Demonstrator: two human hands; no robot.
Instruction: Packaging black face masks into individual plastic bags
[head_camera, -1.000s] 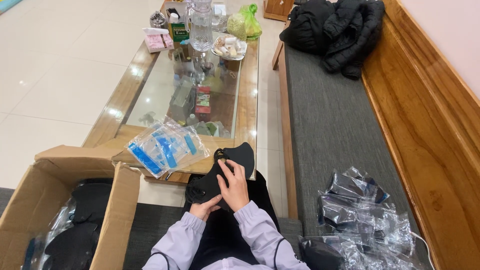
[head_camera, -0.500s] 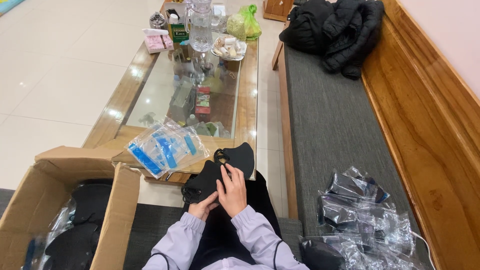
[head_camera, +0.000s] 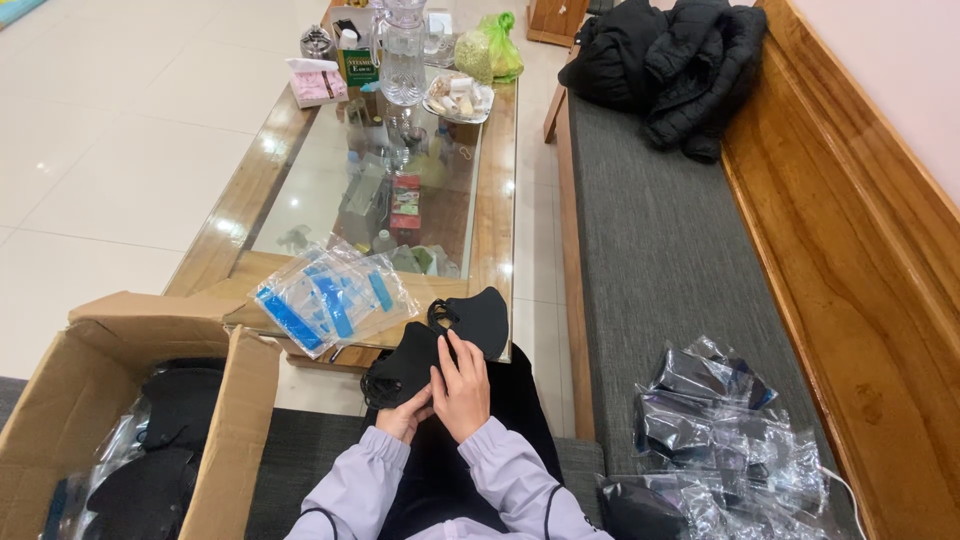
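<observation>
A black cloth face mask (head_camera: 440, 345) lies spread across my lap, its ear loops showing at the top and left. My right hand (head_camera: 462, 385) rests flat over the mask's middle, fingers pressing it. Just to its left, my left hand (head_camera: 405, 417) pinches the mask's lower edge. Both sleeves are pale lilac. A small stack of clear plastic bags with blue strips (head_camera: 330, 295) sits on the near end of the glass coffee table (head_camera: 495, 215), just beyond my hands.
An open cardboard box (head_camera: 235, 400) holding black masks stands at my left. Several masks packed in clear bags (head_camera: 715, 430) pile on the grey bench cushion (head_camera: 650, 240) at my right. A black jacket (head_camera: 670, 55) lies farther along. Bottles, boxes and a plate crowd the table's far end.
The mask has been flattened and shifted slightly; my right hand slid a little over it. My left hand stays at the lower edge.
</observation>
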